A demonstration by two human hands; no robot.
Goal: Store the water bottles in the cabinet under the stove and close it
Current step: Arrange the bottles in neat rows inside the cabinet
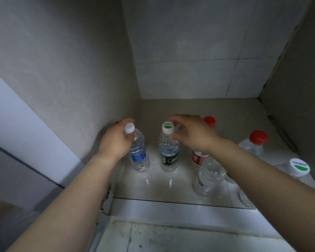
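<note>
Inside the cabinet (91, 73), low down, the camera looks past both forearms. Left hand (115, 140): grip wrapped round the neck of the blue-label bottle (139, 155), just under its plain white cap. That bottle is upright near the left wall, its base at the cabinet floor (158, 190); cannot tell if the weight is fully down. Right hand (193, 135): grip narrow, fingertips and thumb pinching the top of the dark-label bottle (168, 155) at its green-marked white cap. This one is upright too, just beside the blue one with a gap between them. Holding by neck and cap looks deliberate: it keeps the hands above the row and lets each bottle go straight down without knocking its neighbours. Four more bottles stand to the right. A red-label bottle (198, 158) is partly hidden behind the right wrist, and a clear bottle (209, 177) sits in front of it under the forearm. A red-capped bottle (256, 140) is further right, and a near-right bottle (299, 167) with the same green-marked cap is mostly cut off by the arm. Judgement: the two in hand fill the open left end of the row, so storing is near done, unless more bottles wait outside, which cannot be seen. Pale panel (16, 124) at far left may be the open door; closing is not yet done. Likely next: let go and draw both arms back over the sill (171, 206), minding the clear bottle under the right forearm.
</note>
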